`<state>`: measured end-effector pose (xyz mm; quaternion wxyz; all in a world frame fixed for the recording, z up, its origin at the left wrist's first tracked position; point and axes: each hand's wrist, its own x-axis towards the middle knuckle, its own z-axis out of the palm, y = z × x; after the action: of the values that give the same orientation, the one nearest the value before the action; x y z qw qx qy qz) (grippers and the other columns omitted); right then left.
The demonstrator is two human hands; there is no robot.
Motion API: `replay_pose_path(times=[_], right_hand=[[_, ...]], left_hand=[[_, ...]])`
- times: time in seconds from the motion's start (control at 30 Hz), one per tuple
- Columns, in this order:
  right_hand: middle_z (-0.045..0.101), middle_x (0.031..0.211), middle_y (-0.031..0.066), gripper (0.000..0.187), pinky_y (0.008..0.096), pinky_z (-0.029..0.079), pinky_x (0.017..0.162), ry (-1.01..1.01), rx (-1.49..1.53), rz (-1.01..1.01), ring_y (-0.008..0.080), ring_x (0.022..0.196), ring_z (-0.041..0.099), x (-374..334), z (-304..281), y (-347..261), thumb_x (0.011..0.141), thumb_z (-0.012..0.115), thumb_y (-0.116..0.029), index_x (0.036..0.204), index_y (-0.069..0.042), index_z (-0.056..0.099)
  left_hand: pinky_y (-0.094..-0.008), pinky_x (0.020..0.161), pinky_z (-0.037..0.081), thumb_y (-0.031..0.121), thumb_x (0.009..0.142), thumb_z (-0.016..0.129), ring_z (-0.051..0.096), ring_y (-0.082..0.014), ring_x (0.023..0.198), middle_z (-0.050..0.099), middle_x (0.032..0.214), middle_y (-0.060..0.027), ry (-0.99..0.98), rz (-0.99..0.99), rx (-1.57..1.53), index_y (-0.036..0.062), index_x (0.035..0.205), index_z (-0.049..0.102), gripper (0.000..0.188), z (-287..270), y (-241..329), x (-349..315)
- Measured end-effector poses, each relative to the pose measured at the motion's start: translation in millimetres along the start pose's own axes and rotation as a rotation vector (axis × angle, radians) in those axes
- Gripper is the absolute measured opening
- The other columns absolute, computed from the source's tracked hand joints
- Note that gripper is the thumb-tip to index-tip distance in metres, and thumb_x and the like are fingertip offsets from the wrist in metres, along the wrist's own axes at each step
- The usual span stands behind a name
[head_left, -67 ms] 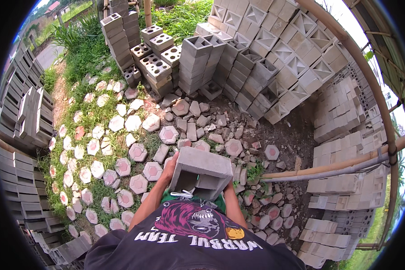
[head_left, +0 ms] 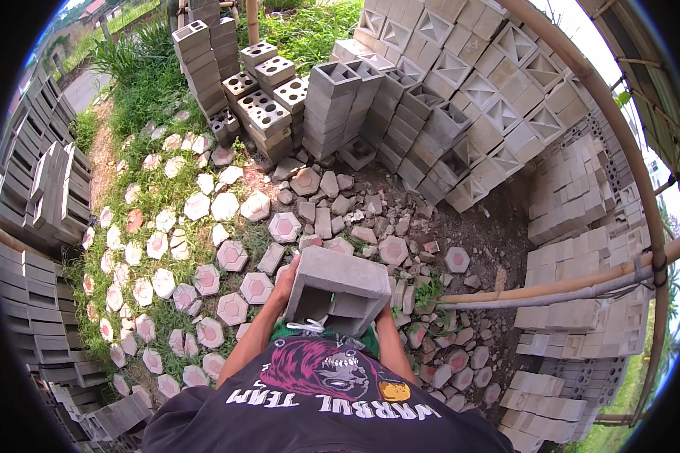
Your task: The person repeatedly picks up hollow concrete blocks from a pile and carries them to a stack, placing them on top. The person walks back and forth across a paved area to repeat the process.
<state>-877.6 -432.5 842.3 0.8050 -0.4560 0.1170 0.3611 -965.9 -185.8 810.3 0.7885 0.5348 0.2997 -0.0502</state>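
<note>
Grass [head_left: 140, 64] and dark soil [head_left: 495, 230] make up the outdoor ground around the hollow gray block [head_left: 345, 272], which is held up in front of the person's waist with its openings turned toward the body. Well to the left of the block, piles of gray blocks [head_left: 60, 192] line the edge of the view. Between those piles and the hollow gray block, six-sided paving stones [head_left: 232, 309], many with pinkish middles, are scattered over the greenery. Farther off, beyond the block and to its left, stand bricks with round holes [head_left: 269, 112] in short stacks.

At the block's left side is the left hand [head_left: 282, 285], grasping it; the fingertips are mostly hidden. Just past the block lie broken stones [head_left: 340, 205]. On its near side are a white string [head_left: 307, 326] and a dark shirt [head_left: 310, 415] with a printed picture. At the block's right side, the right hand [head_left: 386, 312] also grasps it, most of its fingers out of sight. Beyond the block to the right rises a tall wall of patterned blocks [head_left: 477, 94]. Right of the block, a bamboo pole [head_left: 567, 279] runs beside a gray pipe [head_left: 540, 297], with pale blocks [head_left: 559, 336] stacked past them.
</note>
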Motion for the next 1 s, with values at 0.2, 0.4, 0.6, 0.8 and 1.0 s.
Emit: replay_pose_path(times=[0.2,0.4,0.6,0.8,1.0], right_hand=[[0.057,0.118,0.0047,0.052,0.0312,0.043,0.093,-0.078,-0.072,0.031,0.0143,0.104,0.055,99.8,19.1,-58.3,0.097,0.038,-0.045,0.128,-0.005,0.048],[0.058,0.118,0.0046,0.052,0.0314,0.043,0.092,-0.171,-0.163,0.064,0.0145,0.103,0.055,196.5,28.2,-130.6,0.097,0.038,-0.046,0.128,-0.005,0.049],[0.058,0.117,0.0045,0.052,0.0317,0.043,0.091,-0.178,-0.21,0.113,0.0147,0.103,0.055,248.0,12.3,-182.3,0.097,0.039,-0.047,0.128,-0.006,0.049],[0.058,0.117,0.0044,0.053,0.032,0.044,0.091,-0.12,-0.219,0.178,0.0149,0.103,0.056,286.2,-17.3,-215.7,0.096,0.039,-0.047,0.127,-0.006,0.05],[0.058,0.117,0.0042,0.053,0.0323,0.044,0.09,-0.032,-0.248,0.222,0.0151,0.102,0.056,343.9,-36.6,-260.3,0.096,0.039,-0.048,0.127,-0.007,0.05]], left_hand=[[-0.0303,0.091,0.04,0.061,0.091,0.036,0.054,-0.0186,0.102,0.062,0.11,-0.0115,0.099,0.096,-0.144,-0.0027,0.118,0.059,0.073,-0.8,28.3,73.3],[-0.0309,0.093,0.04,0.058,0.093,0.036,0.055,-0.02,0.104,0.061,0.114,-0.0118,0.153,0.156,-0.203,-0.0024,0.123,0.055,0.07,28.1,82.9,150.6],[-0.0308,0.094,0.037,0.058,0.093,0.036,0.053,-0.0199,0.104,0.06,0.115,-0.0136,0.141,0.095,-0.199,-0.0043,0.119,0.057,0.071,57.0,109.5,207.0],[-0.0337,0.093,0.037,0.062,0.091,0.036,0.053,-0.0232,0.099,0.061,0.11,-0.017,0.204,0.031,0.053,-0.0058,0.11,0.061,0.075,98.1,163.8,245.9],[-0.0351,0.087,0.04,0.066,0.088,0.035,0.056,-0.0246,0.09,0.065,0.096,-0.0193,0.157,-0.046,0.079,-0.0089,0.097,0.064,0.081,125.3,187.2,331.6]])
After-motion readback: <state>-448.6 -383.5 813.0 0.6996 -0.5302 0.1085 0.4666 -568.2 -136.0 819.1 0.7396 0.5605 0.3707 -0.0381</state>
